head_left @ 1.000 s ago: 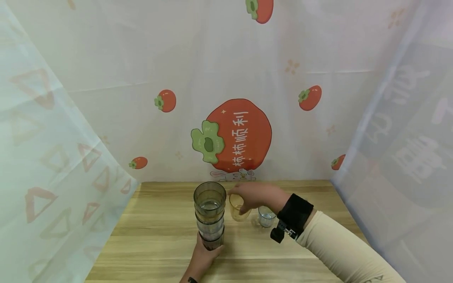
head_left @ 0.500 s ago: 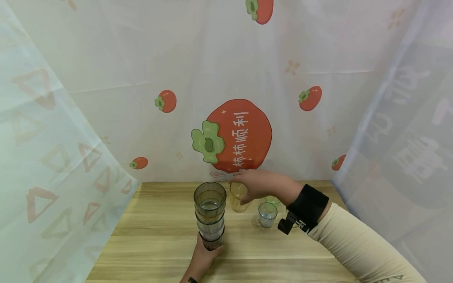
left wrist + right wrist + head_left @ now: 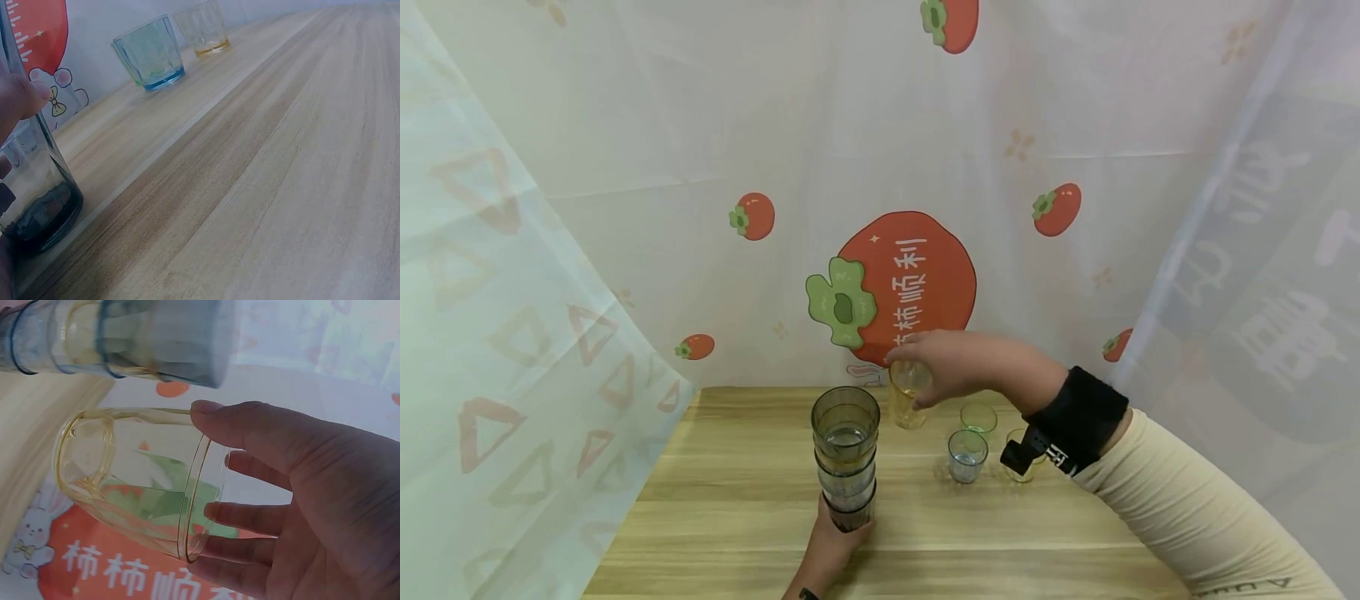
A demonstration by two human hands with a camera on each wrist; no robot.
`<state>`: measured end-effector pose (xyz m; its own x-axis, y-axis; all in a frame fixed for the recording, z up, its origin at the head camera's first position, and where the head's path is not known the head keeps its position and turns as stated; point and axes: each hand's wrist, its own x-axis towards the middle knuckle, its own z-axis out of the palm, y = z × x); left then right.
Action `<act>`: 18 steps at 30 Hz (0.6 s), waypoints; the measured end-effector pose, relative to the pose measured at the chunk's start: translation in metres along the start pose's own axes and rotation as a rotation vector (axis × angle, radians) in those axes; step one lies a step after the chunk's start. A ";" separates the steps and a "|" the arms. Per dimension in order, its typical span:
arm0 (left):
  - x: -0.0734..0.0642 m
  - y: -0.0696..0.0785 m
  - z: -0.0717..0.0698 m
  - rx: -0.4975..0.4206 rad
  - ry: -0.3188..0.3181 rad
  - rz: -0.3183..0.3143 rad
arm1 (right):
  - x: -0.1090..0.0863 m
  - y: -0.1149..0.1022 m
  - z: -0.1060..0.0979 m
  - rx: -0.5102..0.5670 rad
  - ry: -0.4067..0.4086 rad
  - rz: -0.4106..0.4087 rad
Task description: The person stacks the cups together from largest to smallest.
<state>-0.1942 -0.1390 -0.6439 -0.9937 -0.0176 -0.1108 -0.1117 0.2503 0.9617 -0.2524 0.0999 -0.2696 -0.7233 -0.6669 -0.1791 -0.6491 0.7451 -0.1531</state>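
Note:
A tall stack of nested tinted glasses [image 3: 845,454] stands upright on the table. My left hand [image 3: 838,533] grips it low down, and in the left wrist view its thumb [image 3: 28,99] lies against the dark bottom glass [image 3: 53,215]. To the right of the stack's top, my right hand [image 3: 962,367] holds a yellow glass [image 3: 907,408] raised and upright, by its rim. The right wrist view shows thumb and fingers around the rim of this yellow glass [image 3: 131,481], with the stack [image 3: 162,340] beside it.
Right of the stack, a blue glass [image 3: 966,462] stands in front of a green glass [image 3: 980,417]. Another yellow glass [image 3: 1019,473] is partly hidden by the right wrist strap [image 3: 1075,425]. Behind the wooden table [image 3: 737,483] hangs a printed curtain [image 3: 775,108].
My right hand has lifted the yellow glass higher beside the stack, uncovering the green glass and the other yellow glass. The left hand and the stack have stayed put.

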 end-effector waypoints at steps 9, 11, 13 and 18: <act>-0.001 0.003 0.000 0.012 -0.001 -0.020 | -0.015 -0.007 -0.024 0.048 0.037 -0.007; -0.002 0.004 0.000 0.011 -0.003 -0.022 | -0.016 -0.007 -0.027 0.043 0.055 -0.016; -0.002 0.004 0.000 0.012 -0.003 -0.021 | -0.018 -0.009 -0.031 0.033 0.077 -0.034; -0.002 0.004 0.000 0.010 -0.007 -0.023 | -0.022 -0.017 -0.041 0.009 0.129 -0.097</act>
<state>-0.1928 -0.1382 -0.6397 -0.9908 -0.0163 -0.1343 -0.1339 0.2599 0.9563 -0.2351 0.1014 -0.2232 -0.6822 -0.7303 -0.0364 -0.7155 0.6769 -0.1727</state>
